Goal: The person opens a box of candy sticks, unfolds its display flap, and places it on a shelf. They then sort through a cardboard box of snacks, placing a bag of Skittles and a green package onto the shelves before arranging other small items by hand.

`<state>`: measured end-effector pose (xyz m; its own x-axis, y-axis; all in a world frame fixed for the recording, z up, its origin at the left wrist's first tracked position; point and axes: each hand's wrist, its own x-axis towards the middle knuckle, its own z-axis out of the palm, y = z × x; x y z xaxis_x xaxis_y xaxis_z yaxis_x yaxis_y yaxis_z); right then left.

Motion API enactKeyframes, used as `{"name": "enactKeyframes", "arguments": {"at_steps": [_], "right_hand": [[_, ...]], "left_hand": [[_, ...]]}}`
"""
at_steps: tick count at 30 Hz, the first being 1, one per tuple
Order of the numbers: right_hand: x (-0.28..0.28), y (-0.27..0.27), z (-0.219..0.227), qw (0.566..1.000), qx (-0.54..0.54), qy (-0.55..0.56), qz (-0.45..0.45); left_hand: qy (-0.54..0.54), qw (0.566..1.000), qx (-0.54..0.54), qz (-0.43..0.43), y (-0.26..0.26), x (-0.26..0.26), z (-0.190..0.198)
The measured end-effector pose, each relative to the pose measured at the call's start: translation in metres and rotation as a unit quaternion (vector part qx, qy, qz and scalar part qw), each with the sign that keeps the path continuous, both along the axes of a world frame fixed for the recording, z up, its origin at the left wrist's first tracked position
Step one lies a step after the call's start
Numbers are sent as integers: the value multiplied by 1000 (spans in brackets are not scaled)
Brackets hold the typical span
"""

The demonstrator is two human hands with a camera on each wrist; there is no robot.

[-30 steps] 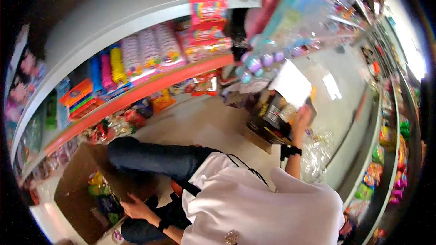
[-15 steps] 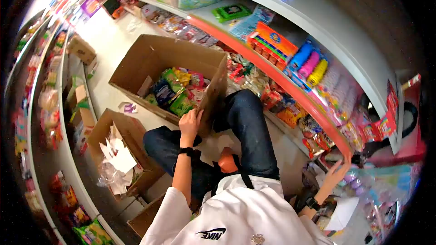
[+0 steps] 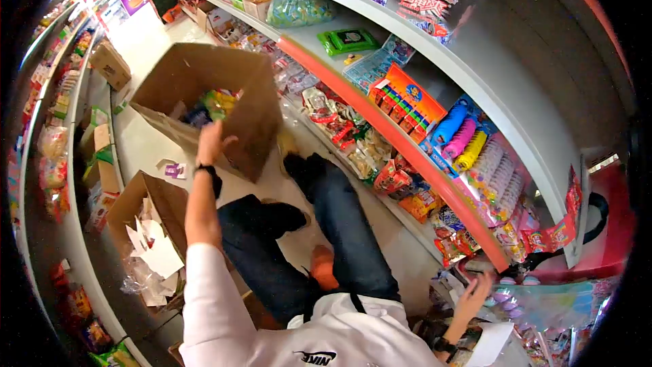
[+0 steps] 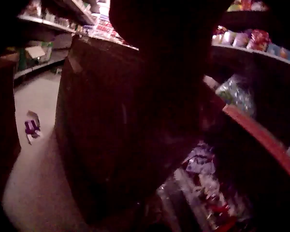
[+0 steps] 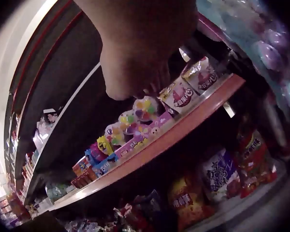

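In the head view a large cardboard box (image 3: 258, 112) stands on the floor ahead of my feet, with colourful packets (image 3: 221, 104) inside. My left hand (image 3: 212, 141) grips its near corner at the rim, thumb out along the side; the fingertips are hidden. The left wrist view is dark, with the box wall (image 4: 101, 121) filling the middle. My right hand (image 3: 473, 295) is raised, fingers loosely spread, beside the end of the red-edged shelf (image 3: 475, 238). Nothing shows in it. In the right wrist view it overlaps snack bags (image 5: 179, 94) on that shelf.
A smaller cardboard box (image 3: 173, 197) with white card and clear wrap stands at left. Stocked shelves (image 3: 88, 183) line the aisle's left side. A white sheet (image 3: 492, 343) and bagged purple balls (image 3: 506, 302) are at lower right. A purple scrap (image 3: 175, 170) lies on the floor.
The head view has swung left from the black box, where my right hand was. Then the large box slid away from my legs, left arm stretching after it. My right hand lowered from the shelf edge.
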<state>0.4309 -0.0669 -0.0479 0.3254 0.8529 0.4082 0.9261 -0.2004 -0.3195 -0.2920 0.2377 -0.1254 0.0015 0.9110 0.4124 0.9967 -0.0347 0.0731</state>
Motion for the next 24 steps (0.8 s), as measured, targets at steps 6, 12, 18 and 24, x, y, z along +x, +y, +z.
{"name": "enactKeyframes", "arguments": {"at_steps": [6,12,18,24], "right_hand": [[-25,12,-35,995,-64,72,31],[-4,67,-207,960,-208,78,173],[-17,76,-339,510,-611,600,84],[-92,166,-338,517,-699,490,58]], "left_hand": [[-71,991,101,52,33,-7,45],[-418,874,-218,118,-40,-4,-3],[-481,712,-511,-6,-178,80,-202],[-505,678,-522,116,-215,82,-185]]}}
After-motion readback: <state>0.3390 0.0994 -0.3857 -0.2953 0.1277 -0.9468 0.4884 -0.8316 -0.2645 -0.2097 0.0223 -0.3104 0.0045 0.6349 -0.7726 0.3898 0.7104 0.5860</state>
